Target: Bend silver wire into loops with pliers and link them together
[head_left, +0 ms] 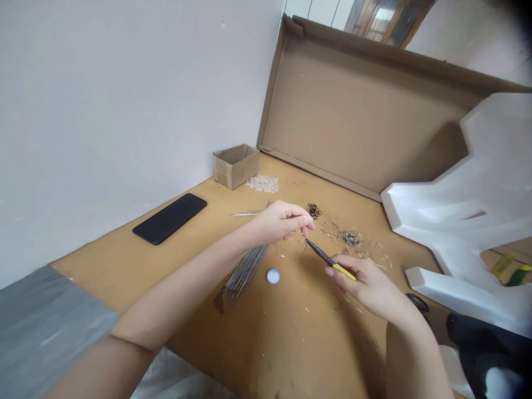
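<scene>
My left hand [285,223] is closed in a pinch over the middle of the table, with a thin curved wire [305,248] hanging by its fingertips. Wrapped around yellow-handled pliers [322,255], my right hand [368,281] points their dark jaws at the wire just below the left fingers. Whether the jaws are closed on the wire is too small to tell. Under my left wrist lies a bundle of straight grey wires [247,269], partly hidden. A small round blue-rimmed disc [273,276] rests beside it. Beyond my fingers sits a cluster of black rings [314,211].
Tangled wire loops [352,238] lie right of the rings. A small cardboard box [236,168] and a heap of clear bits [263,183] stand near the wall, with a black phone [170,218] to the left. Tall cardboard [357,116] and white foam [453,205] border the back and right.
</scene>
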`<state>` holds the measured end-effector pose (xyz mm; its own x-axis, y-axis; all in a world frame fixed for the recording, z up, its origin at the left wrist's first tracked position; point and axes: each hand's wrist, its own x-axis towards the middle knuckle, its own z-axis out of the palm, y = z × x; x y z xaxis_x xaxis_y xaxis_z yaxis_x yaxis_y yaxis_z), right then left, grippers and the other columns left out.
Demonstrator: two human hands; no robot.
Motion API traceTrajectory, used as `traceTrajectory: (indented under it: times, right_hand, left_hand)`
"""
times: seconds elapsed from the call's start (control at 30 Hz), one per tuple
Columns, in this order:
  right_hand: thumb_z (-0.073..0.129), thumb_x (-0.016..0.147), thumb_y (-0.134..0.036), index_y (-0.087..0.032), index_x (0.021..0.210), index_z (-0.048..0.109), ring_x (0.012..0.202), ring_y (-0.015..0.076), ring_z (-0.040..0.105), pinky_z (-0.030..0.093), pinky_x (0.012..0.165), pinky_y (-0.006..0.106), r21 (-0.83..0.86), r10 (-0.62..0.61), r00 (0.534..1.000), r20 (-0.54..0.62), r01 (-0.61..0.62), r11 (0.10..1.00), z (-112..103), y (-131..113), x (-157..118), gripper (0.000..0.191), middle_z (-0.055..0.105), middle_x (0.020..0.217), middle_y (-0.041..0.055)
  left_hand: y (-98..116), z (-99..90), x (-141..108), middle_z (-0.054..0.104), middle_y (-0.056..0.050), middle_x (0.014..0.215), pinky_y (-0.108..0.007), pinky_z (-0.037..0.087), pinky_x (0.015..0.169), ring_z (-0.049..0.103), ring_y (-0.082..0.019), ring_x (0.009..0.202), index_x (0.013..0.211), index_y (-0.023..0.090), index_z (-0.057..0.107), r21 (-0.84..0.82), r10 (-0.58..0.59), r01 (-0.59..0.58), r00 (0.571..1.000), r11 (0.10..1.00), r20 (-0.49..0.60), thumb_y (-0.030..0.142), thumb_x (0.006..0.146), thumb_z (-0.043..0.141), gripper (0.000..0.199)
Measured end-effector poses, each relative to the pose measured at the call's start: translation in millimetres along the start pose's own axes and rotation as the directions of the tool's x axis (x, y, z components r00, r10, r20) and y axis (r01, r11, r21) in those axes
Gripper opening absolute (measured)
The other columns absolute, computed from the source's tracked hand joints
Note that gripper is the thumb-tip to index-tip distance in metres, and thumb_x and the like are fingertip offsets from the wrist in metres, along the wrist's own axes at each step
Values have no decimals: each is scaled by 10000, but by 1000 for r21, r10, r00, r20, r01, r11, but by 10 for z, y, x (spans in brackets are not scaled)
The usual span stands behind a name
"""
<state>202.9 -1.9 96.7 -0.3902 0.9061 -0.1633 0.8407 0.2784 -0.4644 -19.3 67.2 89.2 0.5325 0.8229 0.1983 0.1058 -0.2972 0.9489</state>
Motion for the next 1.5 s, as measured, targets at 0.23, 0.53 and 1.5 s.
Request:
traceTrajectory:
  times: [0.23, 0.53, 1.5]
  right_hand:
    - [411, 857, -398, -213, 667, 491, 506, 113, 435, 287, 490, 226, -46, 43, 998, -37, -45, 998, 15, -20, -9, 277, 481, 536, -37]
    - [393, 863, -417, -211, 698, 565, 500, 118, 427, 284, 487, 234, -137, 1, 992, -126, -18, 990, 25, -37, -25, 315, 496, 554, -17]
    - [565, 807, -400, -196, 919, 572, 688, 152, 560, 428, 713, 316, 735, 77, 960, -270, 154, 661, 246, -80, 143, 233, 582, 750, 18]
  left_hand:
    - [12, -3, -4, 652, -21, 750, -160, 323, 436, 402, -16, 436, 806, 123, 646, -1, 6, -6, 1000, 1000, -3, 311, 830, 476, 255]
    - [21, -6, -10, 649, -24, 748, -175, 335, 456, 409, -19, 444, 809, 124, 653, -38, 30, -30, 1000, 999, -5, 324, 830, 478, 267]
    - [-486, 256, 182, 501, 36, 626, -165, 232, 376, 280, 8, 355, 777, 126, 584, -852, 14, 249, 958, 460, 287, 268, 809, 551, 149]
